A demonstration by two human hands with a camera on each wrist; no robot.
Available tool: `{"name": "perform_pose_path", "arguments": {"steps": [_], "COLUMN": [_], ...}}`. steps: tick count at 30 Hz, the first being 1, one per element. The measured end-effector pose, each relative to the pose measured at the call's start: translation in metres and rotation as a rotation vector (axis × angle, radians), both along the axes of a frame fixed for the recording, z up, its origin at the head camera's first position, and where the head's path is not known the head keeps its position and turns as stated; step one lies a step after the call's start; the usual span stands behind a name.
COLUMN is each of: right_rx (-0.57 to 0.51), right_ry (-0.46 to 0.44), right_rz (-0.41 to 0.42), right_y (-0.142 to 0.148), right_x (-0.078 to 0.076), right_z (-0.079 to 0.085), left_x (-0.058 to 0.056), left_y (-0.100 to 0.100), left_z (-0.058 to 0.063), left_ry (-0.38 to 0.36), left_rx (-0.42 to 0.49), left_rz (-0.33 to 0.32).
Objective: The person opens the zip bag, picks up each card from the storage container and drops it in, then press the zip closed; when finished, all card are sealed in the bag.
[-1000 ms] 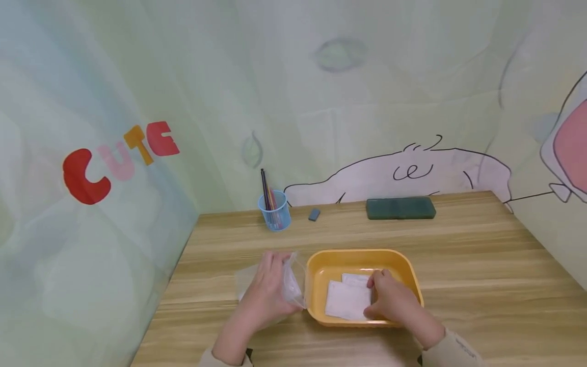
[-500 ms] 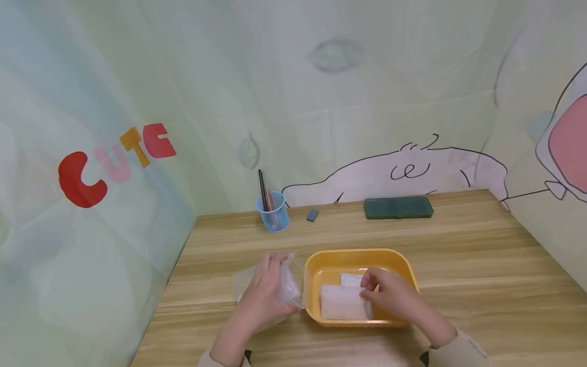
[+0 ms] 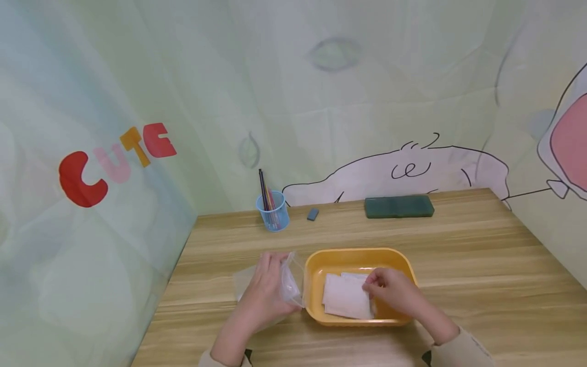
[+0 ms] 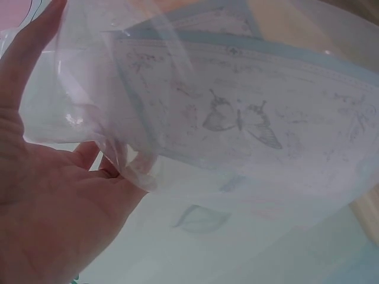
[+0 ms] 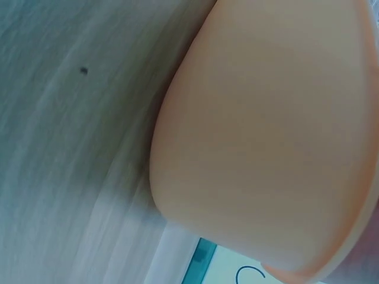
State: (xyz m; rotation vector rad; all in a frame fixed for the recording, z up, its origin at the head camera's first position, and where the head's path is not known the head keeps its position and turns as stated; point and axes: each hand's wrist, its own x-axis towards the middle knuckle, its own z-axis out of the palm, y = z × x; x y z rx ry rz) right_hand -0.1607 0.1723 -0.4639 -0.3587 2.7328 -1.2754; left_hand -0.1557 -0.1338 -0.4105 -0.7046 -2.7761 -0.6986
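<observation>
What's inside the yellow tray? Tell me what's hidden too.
The yellow tray holds overlapping flat white pieces, with the right hand at their right side. Whatever lies beneath the pieces or behind the hand is covered.

White pieces [image 3: 347, 298] overlap in a tray [image 3: 357, 258] beside a clear bag [image 3: 291, 283].

Wooden table [image 3: 481, 265]: tray [image 3: 337, 258], cup [image 3: 275, 220], block [image 3: 313, 214], green case [image 3: 399, 207].

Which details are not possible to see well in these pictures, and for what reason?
Head view: how many white packets the yellow tray holds; they overlap.
Head view: the sleeves; the bottom edge cuts them.
Left wrist view: fine print around the butterfly; blurred behind the clear bag.
Right wrist view: the right hand inside the tray; its wall blocks the view.
</observation>
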Motion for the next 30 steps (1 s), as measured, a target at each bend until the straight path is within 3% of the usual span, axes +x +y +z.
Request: {"name": "perform_pose_path", "arguments": {"steps": [4, 9, 13, 20, 25, 30], "right_rx": [0.025, 0.053, 0.009, -0.064, -0.132, -0.206], "right_ry": [0.062, 0.134, 0.146, 0.296, 0.412, 0.466], "right_rz": [-0.014, -0.091, -0.153, -0.239, -0.257, -0.263], "right_y": [0.001, 0.000, -0.002, -0.003, -0.003, -0.007], "right_x": [-0.001, -0.001, 0.000, 0.005, 0.008, 0.012], "right_z": [0.000, 0.003, 0.008, 0.021, 0.033, 0.050], "left_x": [0.000, 0.000, 0.000, 0.000, 0.000, 0.000], "left_y": [0.000, 0.000, 0.001, 0.000, 0.001, 0.001], "left_z": [0.000, 0.000, 0.001, 0.001, 0.001, 0.002], "left_ry": [-0.007, -0.018, -0.013, -0.007, 0.018, 0.062], "left_rx": [-0.001, 0.002, -0.001, 0.004, 0.001, -0.006], "left_rz": [0.003, 0.006, 0.004, 0.003, -0.003, -0.022]}}
